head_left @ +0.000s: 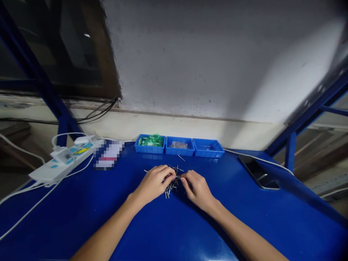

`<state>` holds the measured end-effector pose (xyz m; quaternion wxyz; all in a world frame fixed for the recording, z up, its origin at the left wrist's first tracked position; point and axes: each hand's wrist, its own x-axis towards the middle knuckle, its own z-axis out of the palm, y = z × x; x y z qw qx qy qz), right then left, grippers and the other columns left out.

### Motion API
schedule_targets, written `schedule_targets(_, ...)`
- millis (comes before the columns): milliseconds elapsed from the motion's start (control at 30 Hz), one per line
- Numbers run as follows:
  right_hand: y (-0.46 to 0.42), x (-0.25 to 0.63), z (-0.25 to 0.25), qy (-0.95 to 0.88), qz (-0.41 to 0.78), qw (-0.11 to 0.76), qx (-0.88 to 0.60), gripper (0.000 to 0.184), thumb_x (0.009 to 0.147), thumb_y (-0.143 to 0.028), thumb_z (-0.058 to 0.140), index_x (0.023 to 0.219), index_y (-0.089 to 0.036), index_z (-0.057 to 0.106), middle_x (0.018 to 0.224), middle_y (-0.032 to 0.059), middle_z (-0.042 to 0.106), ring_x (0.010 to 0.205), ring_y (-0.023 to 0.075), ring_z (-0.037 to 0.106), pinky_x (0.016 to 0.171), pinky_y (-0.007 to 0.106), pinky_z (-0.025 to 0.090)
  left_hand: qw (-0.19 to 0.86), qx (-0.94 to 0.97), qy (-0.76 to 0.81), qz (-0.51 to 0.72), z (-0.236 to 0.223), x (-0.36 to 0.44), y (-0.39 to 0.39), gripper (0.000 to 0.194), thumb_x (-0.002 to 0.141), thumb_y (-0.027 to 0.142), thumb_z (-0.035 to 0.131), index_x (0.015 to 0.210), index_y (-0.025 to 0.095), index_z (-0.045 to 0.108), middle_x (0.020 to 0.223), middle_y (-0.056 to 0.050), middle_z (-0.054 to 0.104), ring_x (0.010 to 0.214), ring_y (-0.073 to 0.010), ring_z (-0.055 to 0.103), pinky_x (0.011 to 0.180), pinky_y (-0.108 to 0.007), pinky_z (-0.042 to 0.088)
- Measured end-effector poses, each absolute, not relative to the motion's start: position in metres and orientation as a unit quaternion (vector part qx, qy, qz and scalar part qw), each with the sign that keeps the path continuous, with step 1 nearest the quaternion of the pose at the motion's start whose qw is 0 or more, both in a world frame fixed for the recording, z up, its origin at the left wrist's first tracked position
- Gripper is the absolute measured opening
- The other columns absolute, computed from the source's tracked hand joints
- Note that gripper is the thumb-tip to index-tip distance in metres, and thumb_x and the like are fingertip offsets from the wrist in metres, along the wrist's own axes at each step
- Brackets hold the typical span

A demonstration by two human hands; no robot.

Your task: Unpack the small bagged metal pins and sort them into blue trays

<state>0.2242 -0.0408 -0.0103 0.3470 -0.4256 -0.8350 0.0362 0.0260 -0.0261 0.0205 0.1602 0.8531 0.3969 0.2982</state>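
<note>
A small heap of thin metal pins (170, 190) lies on the blue table (152, 232). Over the heap's left side, my left hand (156, 183) is closed, thumb and forefinger pinched together. My right hand (198, 188) pinches in the same way at the heap's right edge. The fingertips of both hands are close together but apart. Whatever is between them is too small to make out against the pins behind. One loose pin (181, 158) lies beyond the heap, near the bins.
Three blue bins stand in a row at the back: one with green plastic packaging (150, 140), one with clear bags (178, 145), one with a few thin pieces (208, 148). A phone (259, 173) lies at right. A power strip (63, 161) with white cables is at left.
</note>
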Motion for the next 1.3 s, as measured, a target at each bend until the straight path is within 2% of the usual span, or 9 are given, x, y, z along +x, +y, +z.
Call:
schedule_targets(133,-0.041,0.223,-0.013,-0.836,0.025,0.369,-0.406,0.015,0.090,-0.028,0.048,0.101,-0.018,0.051,0.079,0.0046,0.059,0.069,0.0154,0.054,0.063,0.026,0.042,0.134,0.854,0.407,0.295,0.019,0.027,-0.025,0.022,0.092,0.025,0.040,0.080,0.019,0.057,0.076,0.000,0.061,0.074,-0.0139,0.055,0.070,-0.027,0.040)
schedule_targets(267,-0.037,0.227,-0.013,-0.838,-0.012,0.379,-0.392,0.010,0.090,-0.019,0.044,0.091,-0.018,0.054,0.074,0.0038,0.057,0.063,0.0133,0.052,0.060,0.025,0.041,0.135,0.859,0.407,0.281,0.019,0.031,-0.027,0.027,0.093,0.028,0.037,0.080,0.019,0.059,0.075,0.000,0.062,0.074,-0.0143,0.056,0.069,-0.026,0.041)
schedule_targets(333,-0.036,0.233,-0.006,-0.831,-0.039,0.400,-0.384,0.010,0.089,-0.017,0.045,0.089,-0.018,0.054,0.072,0.0038,0.057,0.061,0.0132,0.052,0.059,0.026,0.041,0.140,0.863,0.409,0.261,0.022,0.026,-0.026,0.025,0.093,0.032,0.038,0.090,0.022,0.061,0.085,-0.001,0.066,0.080,-0.0157,0.059,0.072,-0.027,0.043)
schedule_targets(467,-0.036,0.256,0.022,-0.766,-0.144,0.524,-0.345,0.008,0.087,-0.015,0.046,0.087,-0.019,0.053,0.069,0.0031,0.057,0.058,0.0134,0.053,0.055,0.026,0.042,0.133,0.848,0.462,0.223,0.026,-0.011,-0.013,0.027,0.093,0.034,0.037,0.111,0.028,0.057,0.110,-0.001,0.063,0.098,-0.0185,0.058,0.083,-0.031,0.043)
schedule_targets(600,-0.030,0.281,0.048,-0.613,-0.256,0.648,-0.372,0.015,0.091,-0.027,0.041,0.084,-0.019,0.051,0.065,0.0016,0.056,0.057,0.0144,0.055,0.057,0.028,0.043,0.126,0.836,0.508,0.167,0.020,-0.053,0.005,0.023,0.086,0.027,0.047,0.106,0.029,0.059,0.109,-0.002,0.059,0.104,-0.0209,0.052,0.089,-0.035,0.041)
schedule_targets(733,-0.014,0.296,0.046,-0.554,-0.178,0.533,-0.615,0.029,0.087,-0.041,0.046,0.096,-0.015,0.056,0.069,0.0034,0.061,0.060,0.0166,0.057,0.060,0.029,0.043,0.145,0.822,0.543,0.093,0.006,-0.058,0.011,0.018,0.081,0.026,0.054,0.097,0.029,0.061,0.107,-0.002,0.057,0.105,-0.0243,0.048,0.086,-0.039,0.039)
schedule_targets(867,-0.008,0.296,0.022,-0.578,-0.060,0.417,-0.699,0.053,0.082,-0.049,0.050,0.121,-0.014,0.045,0.080,0.0061,0.065,0.073,0.0230,0.061,0.064,0.033,0.044,0.131,0.820,0.553,0.076,0.001,-0.044,0.010,0.013,0.084,0.021,0.046,0.081,0.024,0.058,0.094,-0.002,0.056,0.094,-0.0231,0.050,0.080,-0.039,0.038)
schedule_targets(1067,-0.027,0.247,-0.003,-0.746,0.034,0.376,-0.548,0.039,0.089,-0.038,0.045,0.120,-0.016,0.046,0.085,0.0073,0.061,0.081,0.0209,0.059,0.071,0.033,0.047,0.151,0.834,0.511,0.145,0.006,-0.023,0.001,0.017,0.089,0.024,0.037,0.079,0.022,0.050,0.087,-0.001,0.056,0.088,-0.0208,0.050,0.082,-0.038,0.037)
schedule_targets(1300,-0.046,0.209,-0.009,-0.855,0.027,0.338,-0.391,0.013,0.090,-0.023,0.046,0.096,-0.019,0.056,0.083,0.0066,0.060,0.074,0.0172,0.055,0.067,0.029,0.044,0.359,0.791,0.403,0.287,0.010,0.020,-0.020,0.011,0.088,0.027,0.042,0.094,0.022,0.049,0.079,0.001,0.058,0.073,-0.0133,0.054,0.069,-0.025,0.041)
